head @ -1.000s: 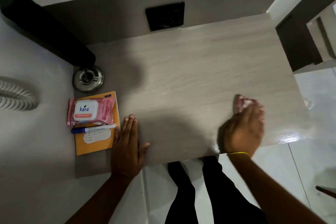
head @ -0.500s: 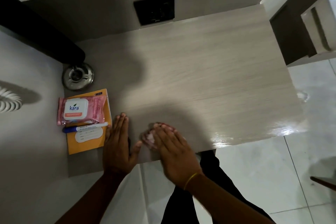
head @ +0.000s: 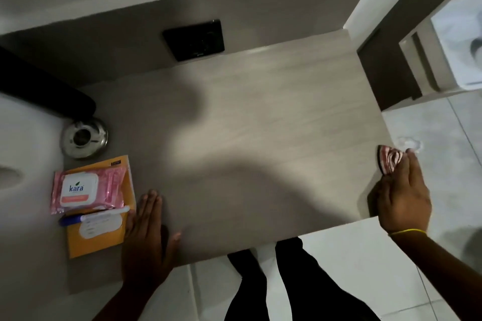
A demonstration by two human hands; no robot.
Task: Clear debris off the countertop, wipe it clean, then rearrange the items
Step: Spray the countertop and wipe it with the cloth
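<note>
Head view: wiping stroke at the right edge of the countertop.

From the right hand [head: 403, 197], fingers curled down onto a pink-and-white striped cloth [head: 390, 161], the wad sits pinned at the far right rim of the countertop [head: 247, 138], part of it seeming to overhang the floor tiles. The left hand [head: 146, 240] lies flat and wide, holding nothing, braced near the front edge and just touching an orange envelope [head: 100, 237]; on that lie a pen [head: 91, 217] and a pink pack of wipes [head: 86, 186], with a metal ashtray [head: 84, 137] behind them. To do this step well, I judge the cloth wants firm, even palm pressure and overlapping passes along the grain, carrying any crumbs off the rim. The shaded left part by the items looks not yet reached.
</note>
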